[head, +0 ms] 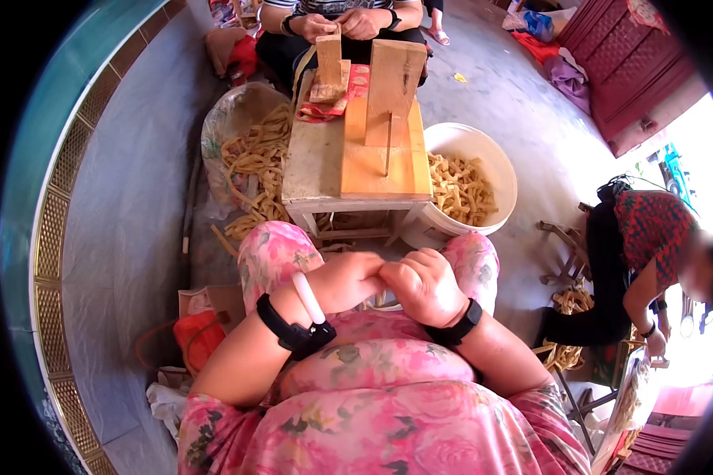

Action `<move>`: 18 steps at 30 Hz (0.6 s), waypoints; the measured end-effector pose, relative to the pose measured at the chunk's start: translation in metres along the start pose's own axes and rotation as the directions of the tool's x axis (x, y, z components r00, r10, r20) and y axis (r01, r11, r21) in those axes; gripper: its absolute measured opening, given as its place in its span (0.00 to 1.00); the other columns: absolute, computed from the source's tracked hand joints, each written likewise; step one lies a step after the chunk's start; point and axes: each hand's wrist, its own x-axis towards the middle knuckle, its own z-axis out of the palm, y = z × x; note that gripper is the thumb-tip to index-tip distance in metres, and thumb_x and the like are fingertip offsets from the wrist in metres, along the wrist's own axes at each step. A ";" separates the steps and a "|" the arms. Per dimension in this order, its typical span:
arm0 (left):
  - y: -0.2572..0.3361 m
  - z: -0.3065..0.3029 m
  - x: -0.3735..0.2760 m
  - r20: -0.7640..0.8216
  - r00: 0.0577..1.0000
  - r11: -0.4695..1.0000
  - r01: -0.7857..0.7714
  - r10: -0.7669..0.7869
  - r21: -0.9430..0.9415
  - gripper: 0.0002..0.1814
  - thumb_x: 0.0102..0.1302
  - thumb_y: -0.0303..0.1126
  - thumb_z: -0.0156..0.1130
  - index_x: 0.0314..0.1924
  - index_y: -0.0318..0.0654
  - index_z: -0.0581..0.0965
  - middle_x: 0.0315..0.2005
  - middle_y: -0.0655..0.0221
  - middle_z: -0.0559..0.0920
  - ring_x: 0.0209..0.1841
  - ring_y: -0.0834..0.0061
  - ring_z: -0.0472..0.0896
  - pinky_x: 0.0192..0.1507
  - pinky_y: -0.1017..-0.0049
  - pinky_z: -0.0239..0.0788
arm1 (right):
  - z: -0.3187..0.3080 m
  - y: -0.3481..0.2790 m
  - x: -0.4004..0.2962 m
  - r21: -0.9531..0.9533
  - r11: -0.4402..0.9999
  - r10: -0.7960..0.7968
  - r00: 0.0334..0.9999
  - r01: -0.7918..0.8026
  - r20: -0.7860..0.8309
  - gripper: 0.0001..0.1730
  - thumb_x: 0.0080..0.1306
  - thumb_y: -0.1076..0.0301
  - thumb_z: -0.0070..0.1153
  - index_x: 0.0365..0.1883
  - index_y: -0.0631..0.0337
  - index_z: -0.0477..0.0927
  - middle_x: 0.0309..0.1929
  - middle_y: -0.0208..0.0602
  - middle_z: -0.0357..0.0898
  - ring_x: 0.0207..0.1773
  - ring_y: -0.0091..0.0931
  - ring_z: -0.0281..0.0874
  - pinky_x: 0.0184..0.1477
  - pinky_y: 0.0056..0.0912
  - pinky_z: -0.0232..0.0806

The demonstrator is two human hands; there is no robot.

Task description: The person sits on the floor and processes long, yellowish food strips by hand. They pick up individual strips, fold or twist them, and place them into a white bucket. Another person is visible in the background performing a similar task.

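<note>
My left hand (pixel 350 282) and my right hand (pixel 422 285) meet above my lap, fingers curled and fingertips together. A pale strip shows just under them, mostly hidden, and whether both hands grip it cannot be told. Beyond my knees is a small wooden table (pixel 315 172). On it lies an orange-brown wooden board (pixel 362 172) with an upright wooden block (pixel 395 77) and a thin rod (pixel 388 148) standing in front of the block. Right of the table, a white plastic bucket (pixel 502 196) holds many knotted tan pieces (pixel 466 190). Long tan strips (pixel 261 154) fill a clear plastic bag on the left.
Across the table a person (pixel 338 24) works with both hands at a second wooden block (pixel 329 62). At the right another person (pixel 647 255) bends over near more strips. A box with a red bag (pixel 199 338) stands by my left side, near a tiled wall (pixel 50 225).
</note>
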 end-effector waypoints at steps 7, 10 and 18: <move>-0.014 0.013 0.004 -0.070 0.990 0.877 0.073 -0.121 -0.474 0.15 0.69 0.26 0.58 0.52 0.38 0.66 0.39 0.68 0.78 0.37 0.79 0.79 0.38 0.76 0.72 | 0.007 0.008 -0.006 0.851 0.023 0.715 0.603 -0.525 0.353 0.03 0.72 0.70 0.52 0.39 0.58 0.76 0.32 0.25 0.79 0.27 0.14 0.70 0.29 0.15 0.61; 0.001 0.010 0.007 -0.249 0.956 0.974 -0.108 0.156 0.197 0.17 0.61 0.23 0.63 0.48 0.39 0.70 0.34 0.64 0.81 0.36 0.66 0.82 0.38 0.68 0.73 | 0.006 0.024 -0.011 0.812 -0.296 0.622 0.543 -0.504 0.564 0.03 0.71 0.73 0.50 0.41 0.59 0.75 0.32 0.26 0.79 0.28 0.14 0.70 0.30 0.14 0.60; -0.010 0.002 0.009 -0.379 0.916 0.952 -0.011 0.133 0.306 0.11 0.59 0.24 0.64 0.43 0.38 0.76 0.33 0.65 0.80 0.36 0.66 0.80 0.39 0.70 0.72 | 0.008 0.001 0.009 0.150 0.945 0.306 0.948 -0.291 -0.088 0.17 0.56 0.85 0.52 0.44 0.64 0.72 0.33 0.46 0.75 0.35 0.40 0.76 0.37 0.41 0.70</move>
